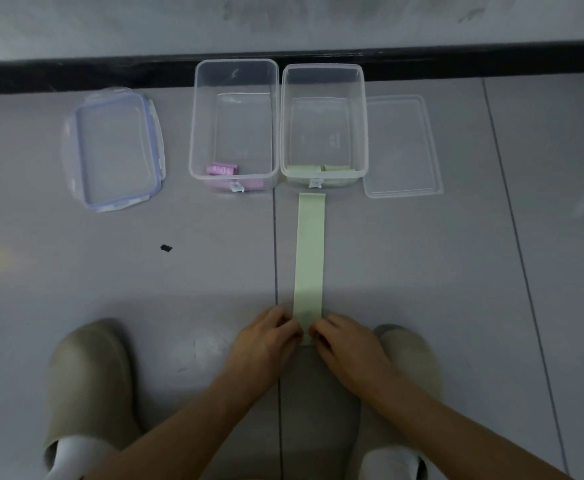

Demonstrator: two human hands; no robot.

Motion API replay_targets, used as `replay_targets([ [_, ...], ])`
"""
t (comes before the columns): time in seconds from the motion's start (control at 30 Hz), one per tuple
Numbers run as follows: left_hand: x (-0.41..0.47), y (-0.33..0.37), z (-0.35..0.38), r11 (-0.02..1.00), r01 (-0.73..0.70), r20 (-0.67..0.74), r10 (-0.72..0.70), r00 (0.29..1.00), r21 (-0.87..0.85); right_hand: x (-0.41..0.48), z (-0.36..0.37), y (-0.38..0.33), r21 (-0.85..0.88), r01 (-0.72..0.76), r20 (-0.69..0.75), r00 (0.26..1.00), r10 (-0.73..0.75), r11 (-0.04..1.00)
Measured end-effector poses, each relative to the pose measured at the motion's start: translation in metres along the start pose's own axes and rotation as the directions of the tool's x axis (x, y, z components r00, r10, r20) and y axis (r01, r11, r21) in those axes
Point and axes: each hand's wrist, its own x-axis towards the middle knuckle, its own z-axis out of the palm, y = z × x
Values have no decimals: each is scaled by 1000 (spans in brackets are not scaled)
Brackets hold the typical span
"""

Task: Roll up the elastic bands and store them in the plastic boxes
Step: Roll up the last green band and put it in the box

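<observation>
A long pale green elastic band (309,251) lies flat on the grey floor, running from the boxes toward me. My left hand (266,337) and my right hand (344,341) pinch its near end from either side, fingers curled over the edge. Two clear plastic boxes stand side by side at the back. The left box (193,133) holds rolled pink bands (222,169). The right box (365,133) holds rolled green bands (318,168).
A blue-rimmed lid (113,147) lies left of the boxes and a clear lid (401,147) lies to their right. A black skirting and wall run behind them. My two beige slippers (86,382) flank my arms. A small dark spot (166,248) marks the floor.
</observation>
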Motion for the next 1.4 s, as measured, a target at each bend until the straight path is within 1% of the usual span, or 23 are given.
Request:
replay_targets([
  [0.1, -3, -1, 3, 999, 4, 5, -4, 1000, -32, -3, 1, -3, -53, 19, 5, 1000, -18, 998],
  [0.3, -5, -4, 10, 999, 18, 8, -17, 1000, -42, -2, 2, -6, -73, 0, 6, 1000, 1, 997],
  [0.47, -3, -6, 11, 998, -21, -5, 21, 1000, -53, -2, 6, -3, -30, -21, -12, 1000, 21, 999],
  [0.6, -4, -9, 8, 997, -67, 15, 68, 998, -41, 0, 7, -1, 16, -53, -14, 998, 54, 998],
  [0.8, -2, -5, 10, 999, 15, -4, -15, 1000, -45, 3, 5, 1, 158, -126, -37, 990, 134, 979],
  [0.93, 3, -3, 6, 996, 62, -3, -62, 998, -60, 5, 7, 2, 183, -144, -29, 988, 152, 972],
  [1.1, 10, 1, 5, 994, 109, 10, -109, 994, -9, 4, 9, -1, 196, -151, -50, 985, 164, 969],
  [1.23, 12, 5, 3, 991, 131, -1, -131, 991, -29, 4, 10, -3, 88, -118, -72, 990, 124, 989],
  [1.4, 13, 3, 5, 989, 136, 16, -135, 991, -60, 2, 9, -2, -143, -23, -81, 997, 12, 989],
])
